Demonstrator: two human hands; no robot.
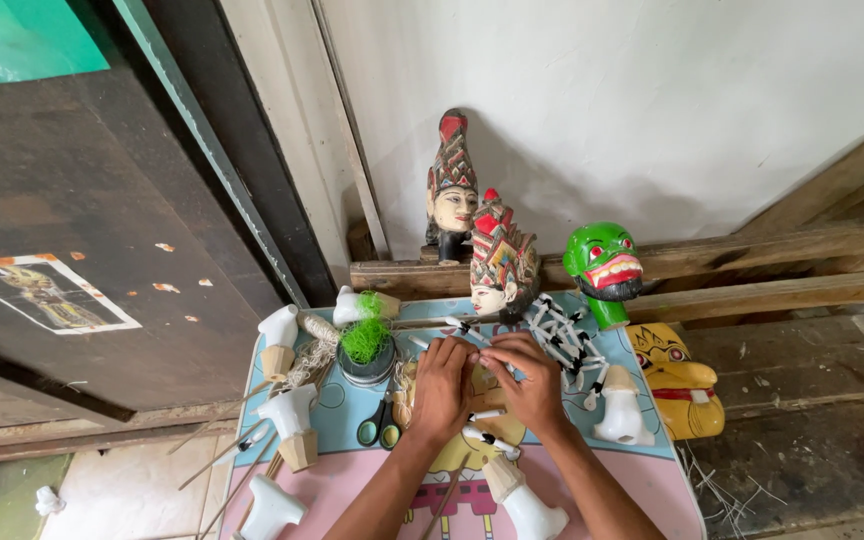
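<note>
While both hands meet at frame centre, left hand point(441, 388) and right hand point(526, 381) curl fingers round small white piece point(464, 338), mostly hidden; green-handled scissors point(380, 427) just left; green mask head point(603, 264) upper right; low table point(652, 470) beneath.

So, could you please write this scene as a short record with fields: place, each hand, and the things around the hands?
place: small table with a pink and blue cartoon top, beside a white wall
left hand: left hand fingers a small white piece at table centre
right hand: right hand touches the same spot
near the hands: green-handled scissors, green fibre bundle, white puppet parts
behind: two painted heads, green mask head
</note>
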